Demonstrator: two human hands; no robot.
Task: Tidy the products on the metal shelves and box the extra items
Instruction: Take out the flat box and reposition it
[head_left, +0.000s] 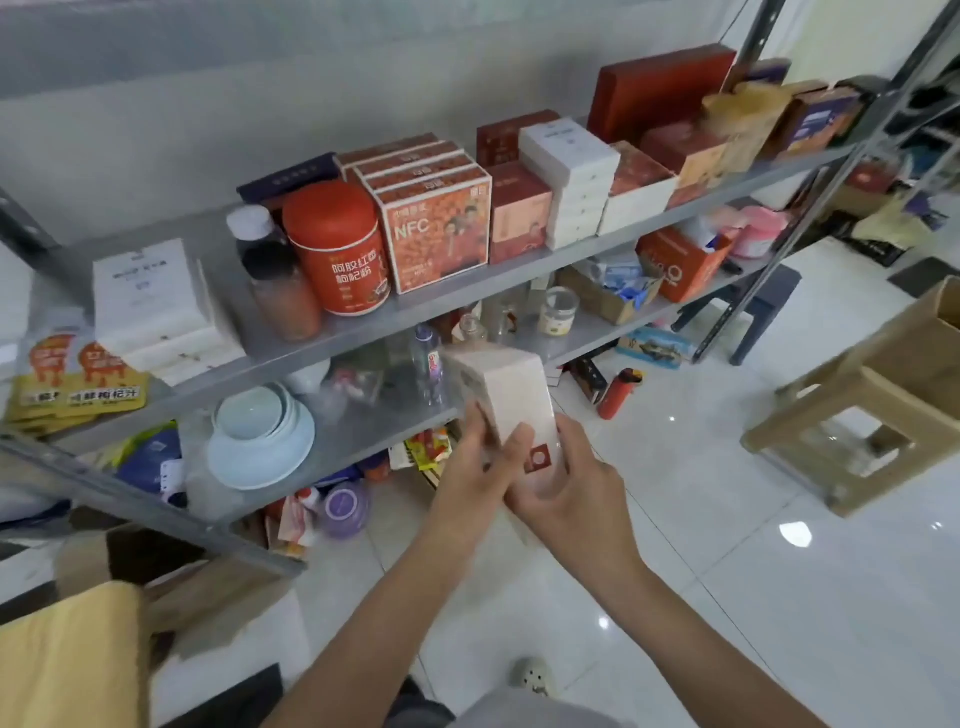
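I logged the white box (511, 387) at frame centre, held up before the metal shelves (415, 307), left hand (475, 467) curled round its left edge, right hand (571, 488) wrapped under its lower end.

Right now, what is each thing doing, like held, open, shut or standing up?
white box, held up, tilted, in both hands.
left hand, grips the white box.
right hand, grips the white box.
red jar, upright on the shelf, lid on.
NFC boxes, standing in a row.
bowls, stacked on the shelf below.
cardboard box, flaps open.
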